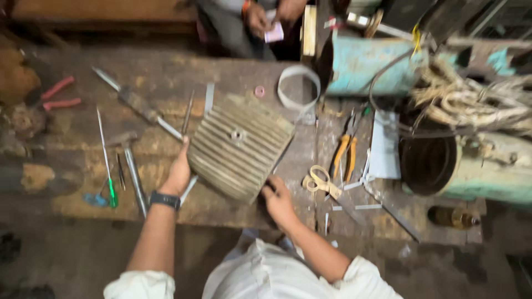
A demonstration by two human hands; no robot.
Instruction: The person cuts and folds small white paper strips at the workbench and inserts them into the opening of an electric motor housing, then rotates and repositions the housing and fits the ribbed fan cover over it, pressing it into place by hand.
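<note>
Both our hands clamp the finned metal block (239, 145) at frame centre, left hand (178, 173) closed on its left edge, right hand (278, 200) gripping the lower corner, probably steadying it on the workbench (166, 72).

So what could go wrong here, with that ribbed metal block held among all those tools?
The finned metal block looks heavy and is gripped only at its edges by the left hand and right hand; it might slip onto fingers. Scissors and orange-handled pliers lie close to the right hand and could get knocked or snagged. The near edge of the workbench is close, so a shove might tip the block off.
</note>
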